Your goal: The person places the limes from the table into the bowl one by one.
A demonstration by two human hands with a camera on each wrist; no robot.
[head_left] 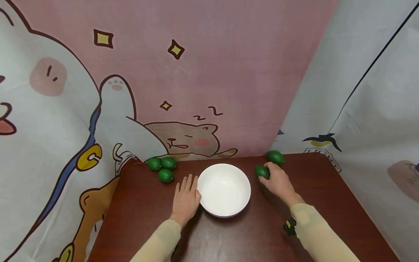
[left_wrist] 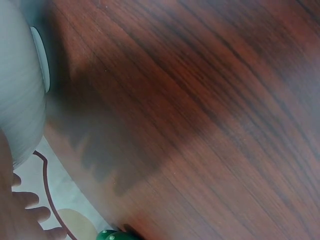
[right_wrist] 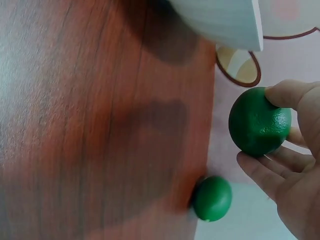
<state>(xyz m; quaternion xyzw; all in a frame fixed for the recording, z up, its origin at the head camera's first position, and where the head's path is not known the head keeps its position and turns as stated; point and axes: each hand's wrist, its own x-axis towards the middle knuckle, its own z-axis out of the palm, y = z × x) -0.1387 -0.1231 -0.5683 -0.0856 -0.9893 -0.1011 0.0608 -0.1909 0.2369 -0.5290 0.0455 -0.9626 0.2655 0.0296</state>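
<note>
A white bowl stands on the dark wooden table. My left hand is at its left side, fingers straight, the thumb against the rim. In the left wrist view the bowl's outer wall fills the upper left corner, with part of the left hand below it. To the right of the bowl, my right hand pinches a green lime between thumb and fingers, above the tabletop. Behind that hand a second lime lies near the table's far edge.
Three more limes, among them the nearest lime, lie grouped at the back left of the table. A cloth with cartoon animals hangs directly behind the table and along its sides.
</note>
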